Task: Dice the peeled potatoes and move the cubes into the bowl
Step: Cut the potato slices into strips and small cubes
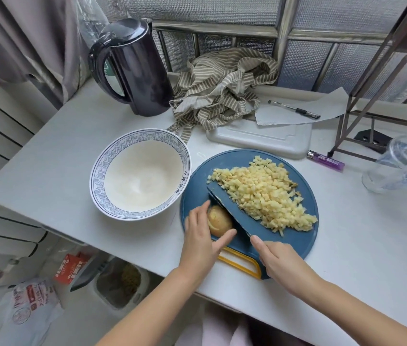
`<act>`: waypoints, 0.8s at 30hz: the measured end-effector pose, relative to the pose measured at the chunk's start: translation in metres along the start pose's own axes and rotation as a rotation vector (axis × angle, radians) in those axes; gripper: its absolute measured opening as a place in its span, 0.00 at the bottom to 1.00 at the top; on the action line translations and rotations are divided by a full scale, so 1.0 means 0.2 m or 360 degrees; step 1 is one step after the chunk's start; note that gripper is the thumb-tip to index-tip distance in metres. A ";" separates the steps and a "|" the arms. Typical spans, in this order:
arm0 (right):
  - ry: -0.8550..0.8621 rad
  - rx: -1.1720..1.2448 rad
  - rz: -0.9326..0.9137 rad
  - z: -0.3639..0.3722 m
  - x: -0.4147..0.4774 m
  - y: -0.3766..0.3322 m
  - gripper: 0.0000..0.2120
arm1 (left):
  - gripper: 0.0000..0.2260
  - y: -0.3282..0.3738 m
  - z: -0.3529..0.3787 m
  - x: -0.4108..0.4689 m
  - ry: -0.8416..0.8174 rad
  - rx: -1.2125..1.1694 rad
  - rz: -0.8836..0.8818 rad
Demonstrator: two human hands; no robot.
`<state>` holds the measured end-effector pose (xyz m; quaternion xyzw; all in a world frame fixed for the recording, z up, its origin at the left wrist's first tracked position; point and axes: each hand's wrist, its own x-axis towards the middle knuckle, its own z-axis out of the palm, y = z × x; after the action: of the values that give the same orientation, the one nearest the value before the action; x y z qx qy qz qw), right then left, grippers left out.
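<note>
Cutting board (297, 243): a round blue board with a yellow handle is lying on the white surface (72, 146), its handle pointing toward the person.
Potato (218, 221): a peeled, yellowish potato is sitting on the near-left part of the cutting board, just left of the blade.
Left hand (201, 240): it is gripping the potato, with the fingers curling over its far-left side and the thumb lying along its near side.
Knife (237, 216): its blue blade is standing slanted across the cutting board, between the potato and the cubes.
Right hand (279, 263): it is holding the knife at the near edge of the cutting board, with the fingers wrapping a handle that is hidden and the forefinger stretching toward the blade.
Potato cubes (262, 191): a wide heap is lying on the right and far part of the cutting board, touching the blade.
Bowl (97, 181): a white bowl with a blue patterned rim is standing just left of the cutting board, with no cubes in it.
Beyond the cutting board: a white tray (259, 141) is lying close by, with a striped cloth (222, 88), a dark kettle (135, 68) and a pen (294, 109) on paper (322, 106) lying farther back.
Right of the cutting board: a purple lighter (326, 159) and a clear plastic bag (402, 166) are lying on the surface.
</note>
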<state>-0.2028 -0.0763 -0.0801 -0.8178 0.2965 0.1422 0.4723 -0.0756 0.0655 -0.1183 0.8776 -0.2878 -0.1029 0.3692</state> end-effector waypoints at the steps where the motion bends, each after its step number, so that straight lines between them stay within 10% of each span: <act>1: 0.0006 -0.0008 -0.0007 0.00 0.00 0.00 0.27 | 0.33 0.00 0.02 -0.01 0.0046 0.0015 0.0070; 24: -0.0013 -0.0119 -0.0059 0.00 -0.02 -0.03 0.26 | 0.17 -0.13 0.07 0.01 0.0254 -0.0017 0.0369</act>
<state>-0.2028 -0.0728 -0.0730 -0.8396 0.2738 0.1479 0.4452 -0.0689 0.0715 -0.1468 0.8419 -0.3565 0.0089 0.4050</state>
